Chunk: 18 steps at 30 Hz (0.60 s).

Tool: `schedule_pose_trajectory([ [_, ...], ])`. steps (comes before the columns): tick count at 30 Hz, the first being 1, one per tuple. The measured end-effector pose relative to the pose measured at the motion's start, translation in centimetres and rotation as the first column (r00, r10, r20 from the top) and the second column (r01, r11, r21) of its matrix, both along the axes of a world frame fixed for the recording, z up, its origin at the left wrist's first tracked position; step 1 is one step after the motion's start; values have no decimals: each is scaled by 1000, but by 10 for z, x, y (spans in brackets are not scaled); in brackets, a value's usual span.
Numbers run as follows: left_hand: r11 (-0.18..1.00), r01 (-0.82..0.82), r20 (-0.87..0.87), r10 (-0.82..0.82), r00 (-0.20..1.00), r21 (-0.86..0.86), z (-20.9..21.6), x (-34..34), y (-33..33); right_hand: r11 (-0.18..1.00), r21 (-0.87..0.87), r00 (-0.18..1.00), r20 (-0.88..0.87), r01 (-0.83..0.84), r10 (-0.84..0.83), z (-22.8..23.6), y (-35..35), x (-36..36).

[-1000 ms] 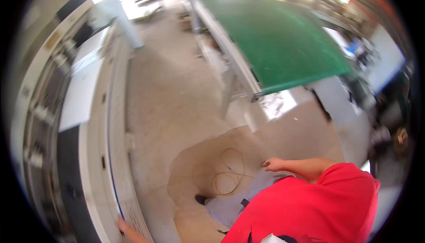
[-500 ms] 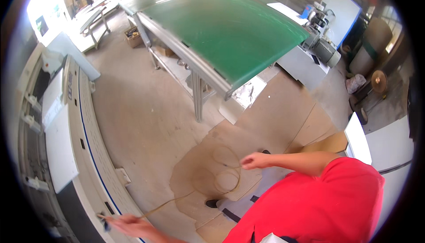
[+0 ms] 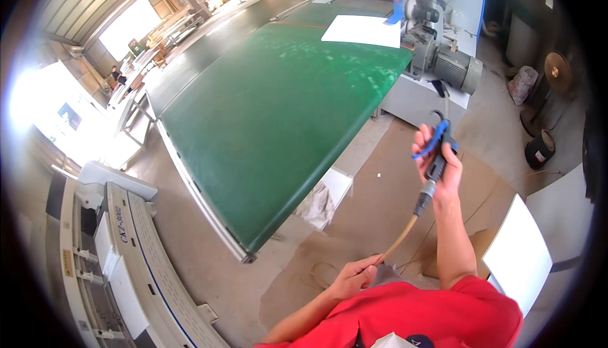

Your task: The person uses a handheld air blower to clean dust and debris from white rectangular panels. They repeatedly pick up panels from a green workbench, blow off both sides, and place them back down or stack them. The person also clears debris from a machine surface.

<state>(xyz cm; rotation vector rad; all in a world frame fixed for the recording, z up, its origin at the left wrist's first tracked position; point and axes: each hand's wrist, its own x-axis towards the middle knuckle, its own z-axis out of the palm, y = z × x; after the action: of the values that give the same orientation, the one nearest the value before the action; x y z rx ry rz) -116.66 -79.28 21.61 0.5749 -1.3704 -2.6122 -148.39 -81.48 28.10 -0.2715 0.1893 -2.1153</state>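
My right hand (image 3: 446, 167) is raised in front of me on the right, its fingers curled round an air blow gun (image 3: 434, 167) with a black body, a blue lever and a hooked nozzle. A grey fitting joins the gun to a tan air hose (image 3: 399, 241). Low in front of my red shirt, my left hand (image 3: 356, 277) is closed on that hose, which runs between both hands. More hose lies in loops (image 3: 322, 275) on the brown floor covering, partly hidden by my left arm.
A green-topped conveyor belt (image 3: 278, 107) reaches away ahead, with a white panel (image 3: 364, 30) on it. Beside it is a grey motor (image 3: 459, 69). A long white machine (image 3: 136, 240) lines the left. A white board (image 3: 519, 246) leans at my right. Cardboard (image 3: 405, 177) covers the floor.
My left hand has come from beside the long white machine to my front. My right hand has risen and now holds the blow gun. The view has shifted, showing the belt closer.
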Motion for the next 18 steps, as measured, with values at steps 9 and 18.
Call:
schedule_pose_trajectory([
  [9, 506, 188, 192, -44, 980, -842, -39, -203, -195, 713, 643, 875, -476, 279, 86, -25, -75, -223],
  [18, 40, -79, -29, 693, 721, -996, -113, -396, -724, 365, 809, 579, -586, 461, 567, -112, -433, -414],
])
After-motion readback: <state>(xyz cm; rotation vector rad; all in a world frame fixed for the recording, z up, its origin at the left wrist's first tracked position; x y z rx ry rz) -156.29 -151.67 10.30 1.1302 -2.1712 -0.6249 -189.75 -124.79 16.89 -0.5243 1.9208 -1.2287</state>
